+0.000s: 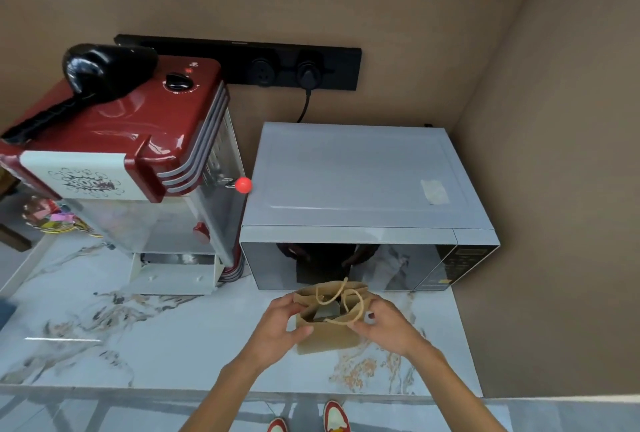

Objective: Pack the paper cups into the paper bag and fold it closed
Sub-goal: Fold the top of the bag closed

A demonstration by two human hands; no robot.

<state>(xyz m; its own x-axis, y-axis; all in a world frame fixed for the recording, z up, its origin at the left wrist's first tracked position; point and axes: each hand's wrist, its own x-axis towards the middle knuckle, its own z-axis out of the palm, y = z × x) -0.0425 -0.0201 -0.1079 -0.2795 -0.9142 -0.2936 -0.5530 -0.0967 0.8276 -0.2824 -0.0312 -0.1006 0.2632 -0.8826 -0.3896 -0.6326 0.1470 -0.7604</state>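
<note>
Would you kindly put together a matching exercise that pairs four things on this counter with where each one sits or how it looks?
Things:
1. paper bag
2. microwave
3. popcorn machine
4. socket strip

Descriptions:
A. black, mounted on the wall, one plug in it
B. red top, standing at the left of the counter
C. brown, mouth open, held between the left hand and the right hand
D. grey, against the right wall, behind the bag

Pairs: 1-C, 2-D, 3-B, 4-A
</note>
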